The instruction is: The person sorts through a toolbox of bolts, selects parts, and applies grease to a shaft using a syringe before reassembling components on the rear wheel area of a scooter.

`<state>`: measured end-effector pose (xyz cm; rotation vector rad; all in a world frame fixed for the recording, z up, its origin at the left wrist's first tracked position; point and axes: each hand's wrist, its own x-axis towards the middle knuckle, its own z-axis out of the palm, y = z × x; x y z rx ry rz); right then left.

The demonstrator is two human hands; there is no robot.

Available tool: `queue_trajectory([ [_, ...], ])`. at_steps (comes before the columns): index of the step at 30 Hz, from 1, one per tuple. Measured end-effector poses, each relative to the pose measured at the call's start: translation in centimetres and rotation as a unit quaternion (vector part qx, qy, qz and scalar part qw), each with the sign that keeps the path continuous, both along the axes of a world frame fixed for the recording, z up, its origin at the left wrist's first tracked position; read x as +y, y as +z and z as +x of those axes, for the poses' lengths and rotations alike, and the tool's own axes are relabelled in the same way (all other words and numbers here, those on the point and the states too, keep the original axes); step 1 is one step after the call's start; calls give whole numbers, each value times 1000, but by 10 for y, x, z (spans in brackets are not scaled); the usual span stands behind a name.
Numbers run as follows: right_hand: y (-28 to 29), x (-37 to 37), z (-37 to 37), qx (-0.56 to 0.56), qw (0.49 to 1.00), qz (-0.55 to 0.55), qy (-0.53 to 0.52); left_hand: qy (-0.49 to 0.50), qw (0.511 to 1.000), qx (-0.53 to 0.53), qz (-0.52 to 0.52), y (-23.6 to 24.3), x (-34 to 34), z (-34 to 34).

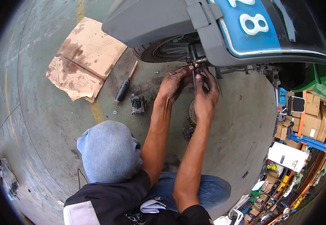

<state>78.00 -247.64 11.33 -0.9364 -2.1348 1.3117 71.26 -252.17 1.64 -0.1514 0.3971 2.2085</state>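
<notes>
Both my hands are raised under a dark fender (155, 22), at a metal fitting (198, 60) on a dark bracket beside the tyre (155, 52). My left hand (176, 82) has its fingers closed at the fitting's lower side; whatever they pinch is hidden. My right hand (206, 95) is closed around a slim metal rod-like tool (194, 80), held upright below the fitting, thumb along it. What the tool's upper end touches is too small to tell. Behind the right wrist lies a drilled brake disc (192, 111), partly covered.
A brake caliper (137, 104), a black cylinder with a reddish-brown rod (122, 90), a bolt and a washer (115, 112) lie on the floor. Stained cardboard (91, 48) is farther left. Cluttered shelves (309, 140) line the right. A rounded pale-blue cloth shape (110, 152) sits by my left elbow.
</notes>
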Motion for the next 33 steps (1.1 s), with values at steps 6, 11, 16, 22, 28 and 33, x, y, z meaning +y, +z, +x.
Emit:
queue_trajectory([
  [6,-27,-5,-8,3,987,161,-9,-18,995,41,-86,2,-9,1],
  [11,-31,-2,-2,-3,979,204,-26,-66,992,67,-88,-2,-12,3],
  [16,-29,0,12,20,979,197,-47,-106,984,107,-95,11,-16,2],
  [22,-38,5,25,-15,977,204,-56,-112,969,164,-146,1,-15,3],
  [28,-44,7,30,-22,960,270,-76,-111,966,174,-159,-4,-10,6],
  [33,-43,7,33,-57,966,228,-104,-117,950,204,-204,0,-7,8],
])
